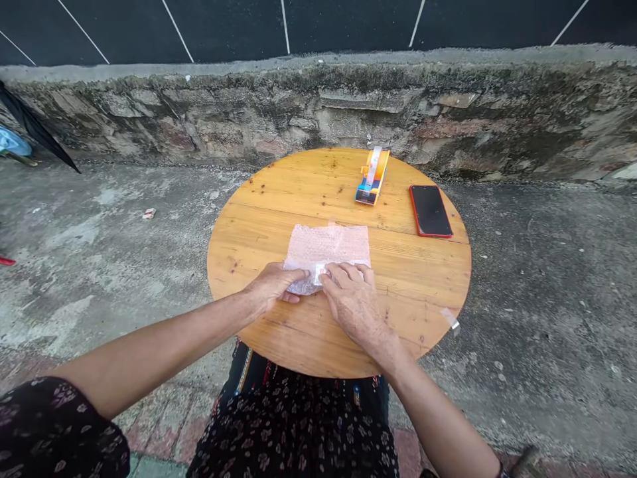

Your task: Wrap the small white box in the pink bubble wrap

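Both hands at the near edge of the bubble wrap

Through the head camera I see the left hand [279, 284] pinching the near left corner of the bubble wrap [331, 244], thumb on top and fingers below. The right hand [354, 300] lies over the near right part, fingers bent beside a small white box [319, 273]; I cannot tell whether they grip it or only press down. The box sits between the hands, and I can't make out whether a fold of wrap partly covers it.

The wrap lies flat around the middle of the round surface [408, 279], a little toward the near edge. If the right fingers lifted while the left pulled, I judge the box could slip or the wrap skew.

Toward the far edge stands the tape dispenser [373, 174]; the phone [431, 211] lies by the right edge, where a careless elbow could nudge it off. A strip of tape [450, 320] overhangs the near right edge; a passing sleeve might catch it.
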